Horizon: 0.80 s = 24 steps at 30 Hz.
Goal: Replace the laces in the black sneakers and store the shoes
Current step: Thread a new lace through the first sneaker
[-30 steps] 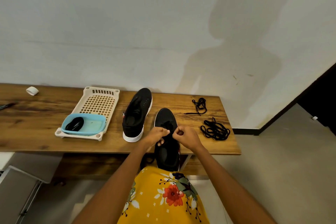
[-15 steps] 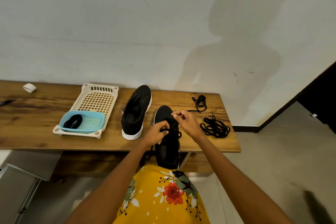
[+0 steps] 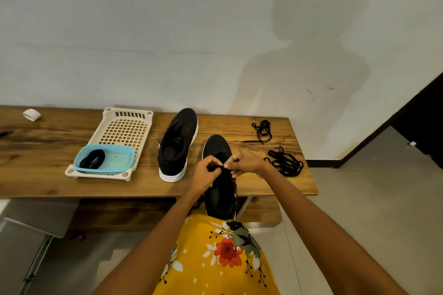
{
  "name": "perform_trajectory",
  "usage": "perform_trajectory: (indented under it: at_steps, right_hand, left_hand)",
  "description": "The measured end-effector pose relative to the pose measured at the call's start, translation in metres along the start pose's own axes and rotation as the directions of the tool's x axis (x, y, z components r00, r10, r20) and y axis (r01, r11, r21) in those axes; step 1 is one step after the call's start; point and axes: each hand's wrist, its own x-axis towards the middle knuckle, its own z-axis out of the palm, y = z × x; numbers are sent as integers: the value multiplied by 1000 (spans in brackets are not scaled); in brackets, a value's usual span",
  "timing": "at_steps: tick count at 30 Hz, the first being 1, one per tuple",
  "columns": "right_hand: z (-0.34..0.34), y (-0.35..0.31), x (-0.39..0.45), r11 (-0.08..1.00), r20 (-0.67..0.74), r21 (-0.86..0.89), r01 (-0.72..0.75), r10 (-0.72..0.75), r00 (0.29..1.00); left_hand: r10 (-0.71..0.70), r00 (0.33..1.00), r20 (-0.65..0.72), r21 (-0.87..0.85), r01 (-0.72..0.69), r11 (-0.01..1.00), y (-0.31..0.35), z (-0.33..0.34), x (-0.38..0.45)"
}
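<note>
Desk (image 3: pixel 48 151) showing grained, matt wood. Sneakers (image 3: pixel 178 143) showing matt black cloth, white rubbery soles. Tray (image 3: pixel 124 127) looking like perforated cream plastic; tub (image 3: pixel 115 163) showing smooth blue plastic.

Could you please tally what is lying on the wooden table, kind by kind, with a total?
Black sneakers: 2
Loose black lace bundles on the wood: 2
Cream slotted tray: 1
Blue tub on that tray, with a black coil inside: 1
White tape roll: 1
Total: 7
</note>
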Motion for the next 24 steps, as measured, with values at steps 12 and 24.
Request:
perform_trajectory:
  at_steps: [12, 24]
  right_hand:
    - [16, 18, -2, 958, -498, 201, 203, -79, 864]
    - [25, 47, -32, 816, -350, -550, 176, -416, 839]
  left_hand:
    - [-128, 967, 218, 106, 107, 989, 12, -13, 9]
    - [-88, 996, -18, 81, 89, 993, 6, 7, -2]
